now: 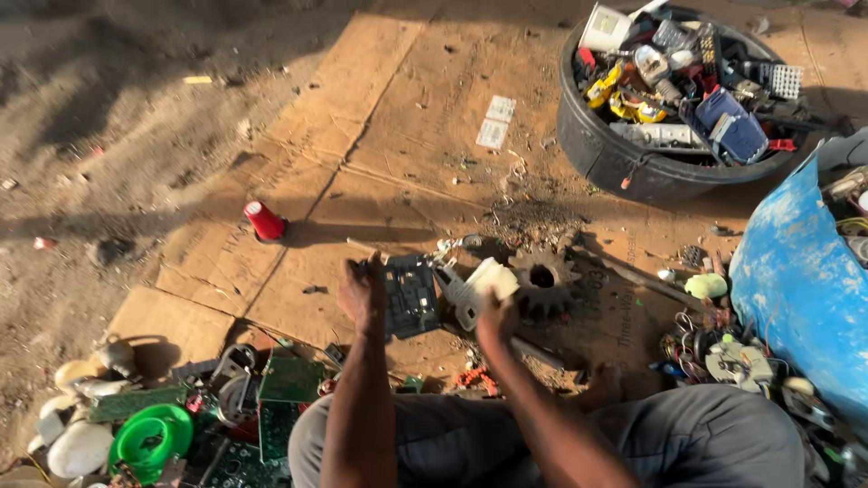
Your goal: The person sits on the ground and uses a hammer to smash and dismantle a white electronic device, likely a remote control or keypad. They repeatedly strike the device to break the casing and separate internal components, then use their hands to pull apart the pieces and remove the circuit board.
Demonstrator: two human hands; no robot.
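Fingers of the left hand (pixel 362 294) are closed on the left edge of a dark circuit board (pixel 410 295), which stands nearly upright in the grip, its face turned toward the person. Fingers of the right hand (pixel 495 316) are wrapped around the pale handle of a tool (pixel 477 287) whose grey metal end reaches left and touches the right edge of the circuit board, so the board sits between the two hands, just above the person's knees. Just beyond the circuit board, to its right, a rusty gear wheel (pixel 543 278) lies flat on the sheet of cardboard (pixel 398 154) that covers the ground. Left of the circuit board and well apart, a red cap (pixel 263 220) rests on the same cardboard. Nearer the person and to the board's lower left lie green boards (pixel 291 380) and a green ring (pixel 149 440). Far beyond the board, to the upper right, stands a black tub (pixel 601 158) full of mixed scrap, with a blue drum (pixel 796 285) at the right.
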